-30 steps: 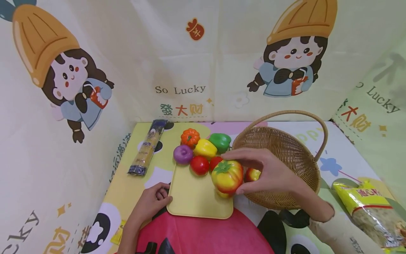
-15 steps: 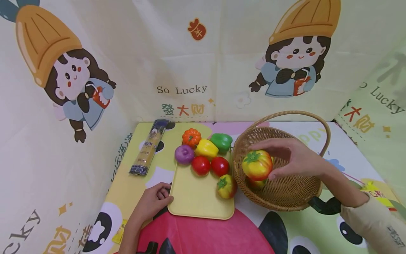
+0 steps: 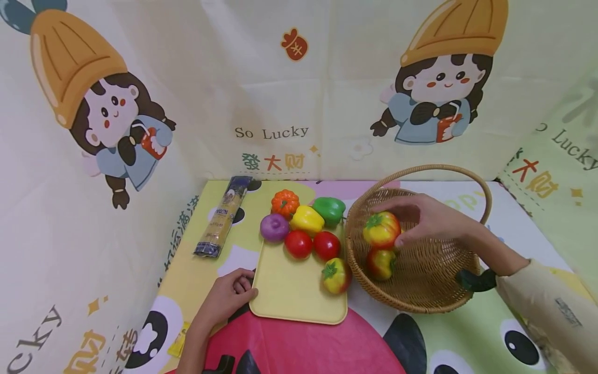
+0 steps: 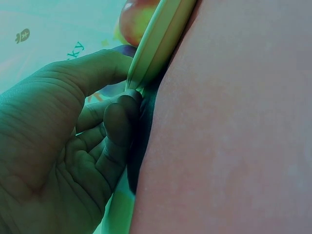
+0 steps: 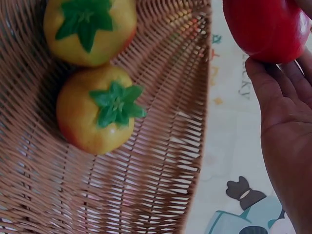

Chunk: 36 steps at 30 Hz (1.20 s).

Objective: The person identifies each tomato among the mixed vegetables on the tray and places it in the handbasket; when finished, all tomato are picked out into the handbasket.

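My right hand (image 3: pixel 430 221) holds a yellow-and-red tomato (image 3: pixel 382 229) with a green top inside the wicker basket (image 3: pixel 434 280). In the right wrist view its red side (image 5: pixel 268 31) shows against the fingers, with two yellowish tomatoes (image 5: pixel 95 112) lying in the basket. One of these tomatoes (image 3: pixel 380 265) sits just below the held one in the head view; the other is mostly hidden behind the hand. My left hand (image 3: pixel 229 296) pinches the left edge of the yellow tray (image 3: pixel 299 306), fingers curled and thumb at the rim (image 4: pixel 151 53).
On the tray are two red tomatoes (image 3: pixel 299 244) and a yellow-red tomato (image 3: pixel 336 276). A yellow pepper (image 3: pixel 307 220), green pepper (image 3: pixel 329 211), orange pumpkin (image 3: pixel 285 203) and purple onion (image 3: pixel 274 227) cluster at its far end. A noodle packet (image 3: pixel 223 218) lies left. The basket handle (image 3: pixel 434 167) arches up.
My right hand has carried the yellow-and-red tomato from above the tray rightward into the basket. The left hand stays on the tray edge.
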{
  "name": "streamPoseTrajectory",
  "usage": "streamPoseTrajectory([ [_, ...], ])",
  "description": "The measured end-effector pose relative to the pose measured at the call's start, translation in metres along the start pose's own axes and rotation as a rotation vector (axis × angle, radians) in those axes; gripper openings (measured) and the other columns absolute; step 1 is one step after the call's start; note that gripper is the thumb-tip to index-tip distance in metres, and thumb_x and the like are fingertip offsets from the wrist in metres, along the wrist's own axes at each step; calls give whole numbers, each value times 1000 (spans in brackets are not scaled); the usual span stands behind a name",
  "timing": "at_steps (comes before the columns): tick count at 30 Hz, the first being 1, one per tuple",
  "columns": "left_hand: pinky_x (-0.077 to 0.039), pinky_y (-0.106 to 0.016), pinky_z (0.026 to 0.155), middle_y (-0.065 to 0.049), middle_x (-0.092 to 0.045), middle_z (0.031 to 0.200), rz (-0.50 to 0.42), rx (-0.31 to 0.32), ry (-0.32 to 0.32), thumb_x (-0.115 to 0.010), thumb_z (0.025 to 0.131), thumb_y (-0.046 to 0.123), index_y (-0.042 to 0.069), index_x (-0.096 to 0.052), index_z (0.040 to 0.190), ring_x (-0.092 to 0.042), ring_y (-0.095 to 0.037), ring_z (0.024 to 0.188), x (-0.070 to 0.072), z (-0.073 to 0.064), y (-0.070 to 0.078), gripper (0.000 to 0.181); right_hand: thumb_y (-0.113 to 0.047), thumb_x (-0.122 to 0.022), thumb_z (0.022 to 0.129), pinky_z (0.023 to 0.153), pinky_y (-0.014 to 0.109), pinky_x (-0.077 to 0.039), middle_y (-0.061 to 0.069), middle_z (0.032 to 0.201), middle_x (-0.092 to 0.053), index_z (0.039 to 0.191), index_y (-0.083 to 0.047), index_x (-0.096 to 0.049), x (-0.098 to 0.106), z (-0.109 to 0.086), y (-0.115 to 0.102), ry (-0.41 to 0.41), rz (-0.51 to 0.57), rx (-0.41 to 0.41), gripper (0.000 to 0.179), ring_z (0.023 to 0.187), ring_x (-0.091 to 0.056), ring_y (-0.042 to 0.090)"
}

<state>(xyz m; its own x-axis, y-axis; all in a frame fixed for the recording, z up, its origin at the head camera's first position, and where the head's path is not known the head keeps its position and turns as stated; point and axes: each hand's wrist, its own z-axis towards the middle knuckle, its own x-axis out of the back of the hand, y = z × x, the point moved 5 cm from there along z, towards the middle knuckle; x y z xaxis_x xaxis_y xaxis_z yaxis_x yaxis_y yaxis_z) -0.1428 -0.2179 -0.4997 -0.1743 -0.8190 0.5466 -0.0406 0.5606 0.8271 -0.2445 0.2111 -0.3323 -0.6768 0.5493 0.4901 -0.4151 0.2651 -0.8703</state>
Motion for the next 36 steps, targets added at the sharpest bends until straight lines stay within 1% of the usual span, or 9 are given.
streamPoseTrajectory([
  [5, -47, -28, 68, 1, -60, 80, -2, 9, 4, -80, 84, 23, 11, -65, 110, -57, -15, 69, 0, 0, 1, 32, -9, -83, 80, 96, 33, -47, 3, 132, -60, 139, -11, -55, 6, 8, 11, 7, -41, -25, 66, 118, -59, 26],
  [13, -47, -28, 68, 2, -60, 80, 7, -1, -4, -79, 84, 24, 11, -65, 110, -57, -14, 69, 0, 1, 0, 32, -9, -82, 81, 93, 37, -49, 9, 131, -59, 140, -8, -53, 7, 19, 29, -43, 1, -61, 66, 114, -60, 28],
  [19, -47, -27, 67, 2, -60, 80, 10, 1, 6, -79, 84, 23, 13, -65, 110, -57, -14, 69, 0, 0, 0, 31, -13, -84, 80, 94, 34, -48, 10, 131, -59, 139, -4, -54, 7, 26, 39, -57, -50, -42, 66, 114, -60, 27],
  [23, -47, -28, 67, 1, -60, 81, 0, -4, 7, -79, 84, 22, 12, -65, 110, -57, -15, 68, 1, 0, 1, 31, -16, -83, 81, 93, 33, -49, 7, 130, -60, 138, -9, -56, 6, 29, 47, -64, -84, -73, 63, 112, -60, 25],
  [27, -47, -28, 67, 0, -60, 81, -14, -1, -1, -79, 84, 22, 10, -65, 111, -56, -16, 69, 0, -1, 1, 32, -16, -83, 82, 94, 35, -48, 8, 132, -58, 137, -10, -56, 2, 31, 52, -87, -70, -102, 62, 115, -57, 27],
  [31, -47, -28, 68, 0, -60, 81, -18, 7, -8, -79, 85, 23, 10, -64, 111, -56, -16, 69, -1, -1, 1, 33, -16, -84, 80, 98, 33, -44, 6, 133, -58, 137, -12, -57, -1, 33, 58, -90, -58, -125, 63, 119, -55, 25],
  [36, -47, -28, 68, 0, -60, 81, -16, 3, -8, -79, 85, 22, 10, -64, 111, -56, -16, 69, 0, -1, 0, 33, -15, -84, 80, 102, 33, -41, 5, 134, -57, 137, -11, -57, -3, 34, 63, -89, -54, -132, 64, 123, -53, 23],
])
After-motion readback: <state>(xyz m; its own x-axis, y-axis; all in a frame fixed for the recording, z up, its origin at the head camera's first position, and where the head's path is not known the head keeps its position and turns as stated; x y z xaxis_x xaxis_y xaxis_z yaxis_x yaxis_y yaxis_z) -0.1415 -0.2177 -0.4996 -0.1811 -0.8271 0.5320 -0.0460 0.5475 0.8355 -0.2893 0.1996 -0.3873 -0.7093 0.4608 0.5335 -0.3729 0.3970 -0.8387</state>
